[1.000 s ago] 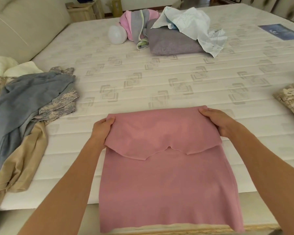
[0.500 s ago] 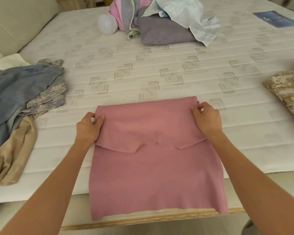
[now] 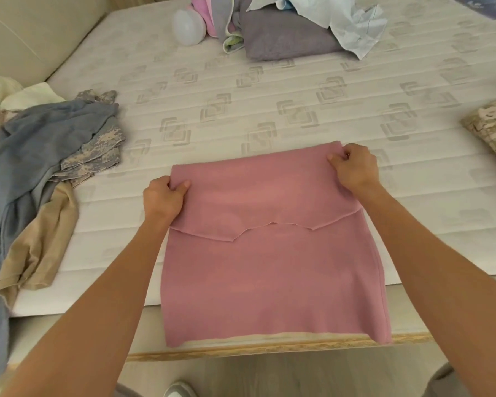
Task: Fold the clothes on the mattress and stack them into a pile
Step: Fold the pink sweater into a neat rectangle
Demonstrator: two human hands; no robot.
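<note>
While the pink garment (image 3: 269,267) lies half-folded on the mattress (image 3: 269,110), left hand (image 3: 162,197) and right hand (image 3: 354,167) pinch its far corners.

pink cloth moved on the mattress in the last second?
No. The pink cloth has its far fold just short of the same square motif on the mattress; only the camera tilted.

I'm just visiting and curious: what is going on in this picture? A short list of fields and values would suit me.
Activity: a person folding a pink garment on a mattress
Left hand: pinches the garment's far left corner
Right hand: pinches the far right corner
Garment state: top part folded over toward the person, near end hanging over the mattress edge
Left side: loose heap of unfolded clothes, grey-blue, camouflage, tan
Far side: second heap, purple, pink, pale blue
Right edge: camouflage garment, partly out of view
</note>
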